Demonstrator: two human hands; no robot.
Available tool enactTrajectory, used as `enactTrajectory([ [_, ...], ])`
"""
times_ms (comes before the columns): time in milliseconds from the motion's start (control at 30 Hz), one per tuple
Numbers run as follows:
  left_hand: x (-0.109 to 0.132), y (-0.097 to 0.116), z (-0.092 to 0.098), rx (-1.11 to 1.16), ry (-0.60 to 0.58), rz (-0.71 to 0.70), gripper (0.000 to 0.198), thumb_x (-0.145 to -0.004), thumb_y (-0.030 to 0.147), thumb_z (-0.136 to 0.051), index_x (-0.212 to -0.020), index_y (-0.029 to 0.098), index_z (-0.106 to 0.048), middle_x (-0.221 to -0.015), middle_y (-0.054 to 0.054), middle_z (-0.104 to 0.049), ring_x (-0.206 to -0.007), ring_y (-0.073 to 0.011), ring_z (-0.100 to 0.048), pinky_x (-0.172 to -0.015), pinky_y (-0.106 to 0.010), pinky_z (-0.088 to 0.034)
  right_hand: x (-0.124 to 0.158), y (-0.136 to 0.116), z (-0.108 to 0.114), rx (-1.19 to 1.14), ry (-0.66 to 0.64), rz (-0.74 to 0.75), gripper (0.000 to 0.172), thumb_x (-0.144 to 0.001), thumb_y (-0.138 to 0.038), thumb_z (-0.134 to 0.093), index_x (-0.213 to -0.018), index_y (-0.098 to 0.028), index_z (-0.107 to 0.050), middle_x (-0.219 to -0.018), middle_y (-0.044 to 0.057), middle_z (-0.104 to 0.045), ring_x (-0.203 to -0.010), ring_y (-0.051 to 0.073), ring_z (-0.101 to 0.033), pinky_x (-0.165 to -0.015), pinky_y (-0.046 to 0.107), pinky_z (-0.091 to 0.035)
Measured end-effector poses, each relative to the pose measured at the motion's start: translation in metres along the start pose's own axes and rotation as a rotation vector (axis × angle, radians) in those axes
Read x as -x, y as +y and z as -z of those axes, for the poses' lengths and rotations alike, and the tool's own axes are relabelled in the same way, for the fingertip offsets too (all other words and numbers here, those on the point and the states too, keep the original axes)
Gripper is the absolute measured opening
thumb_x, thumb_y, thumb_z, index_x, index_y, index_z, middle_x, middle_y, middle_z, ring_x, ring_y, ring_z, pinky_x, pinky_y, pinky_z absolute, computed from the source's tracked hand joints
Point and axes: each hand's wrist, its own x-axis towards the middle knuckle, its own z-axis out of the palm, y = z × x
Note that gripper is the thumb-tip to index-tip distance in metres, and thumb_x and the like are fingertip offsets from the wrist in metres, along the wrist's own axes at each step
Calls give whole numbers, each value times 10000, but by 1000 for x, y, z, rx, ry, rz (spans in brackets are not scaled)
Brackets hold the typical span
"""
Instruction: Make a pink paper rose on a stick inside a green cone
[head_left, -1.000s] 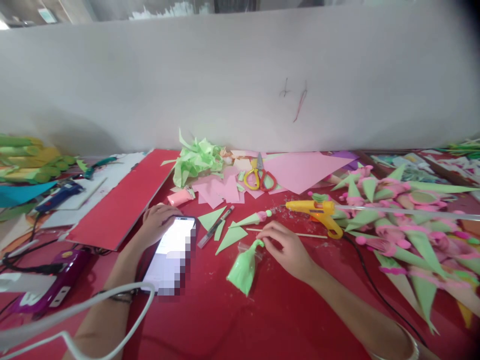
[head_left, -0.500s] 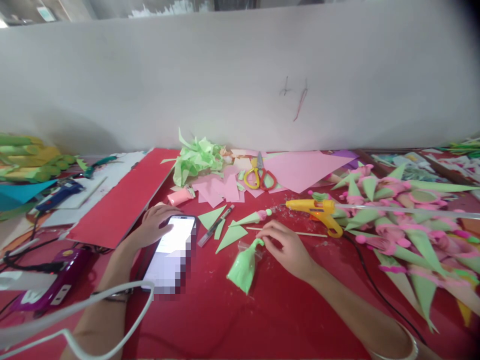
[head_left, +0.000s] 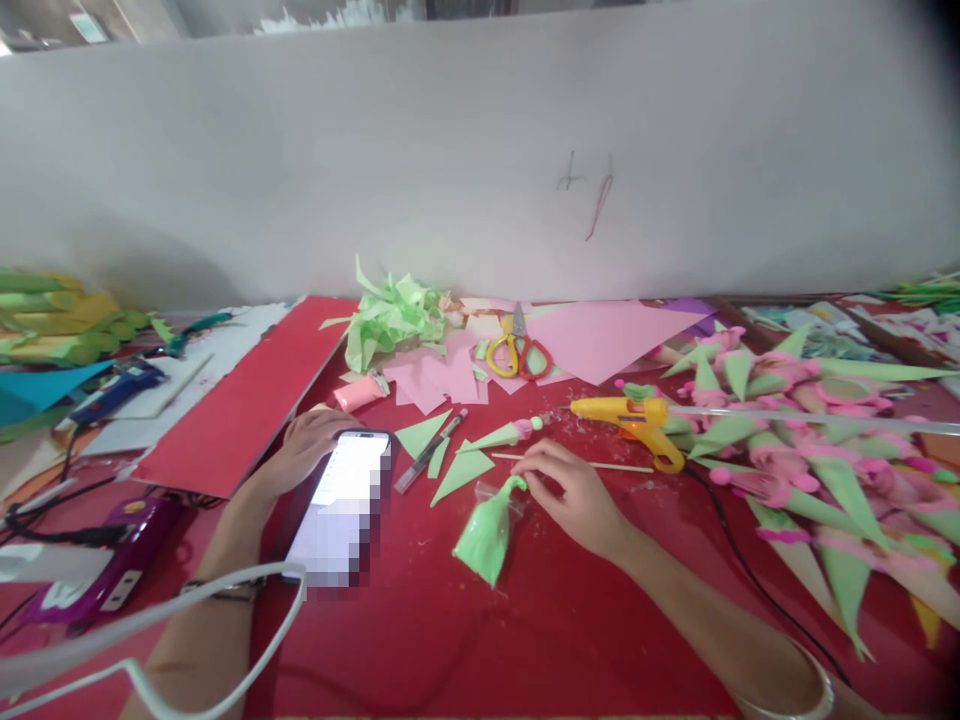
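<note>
My left hand (head_left: 309, 448) lies palm down at the upper left edge of a lit phone (head_left: 341, 505), its fingers loosely stretched out and holding nothing. Part of the screen is blurred out. To the right of the phone, a clear bag of light green modelling clay (head_left: 484, 540) rests on the red table, with a twisted neck of clay sticking out of its top. My right hand (head_left: 574, 495) has its fingertips pinched at that clay neck. Behind the fingers runs a thin wooden stick (head_left: 619, 467). A small green paper cone with a pink end (head_left: 502, 435) lies just beyond.
A yellow glue gun (head_left: 637, 420) and a heap of green and pink paper flowers (head_left: 810, 460) lie on the right. Scissors (head_left: 517, 350), pink paper (head_left: 600, 340) and crumpled green paper (head_left: 397, 320) are at the back. A purple power strip (head_left: 139, 555) and white cable (head_left: 292, 610) are left.
My left thumb has drawn back from the phone screen to its edge, and the screen content has shifted. My right hand and the clay bag have stayed put.
</note>
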Motion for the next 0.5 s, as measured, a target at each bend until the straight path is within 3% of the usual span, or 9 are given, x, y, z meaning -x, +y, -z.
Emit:
enactTrajectory([
  [500,3,7,10,-2,-65,-93,513,-766,521,-252,-1129,240,-482,-1172,-27,-502,-1165,-234,-309,-993,-367,-189,1,1,-1,-5,-25,-18,163,-791,-113,-418,-813,-197,-557,-804,28,-535,-722,129,-539,-644,248,-443],
])
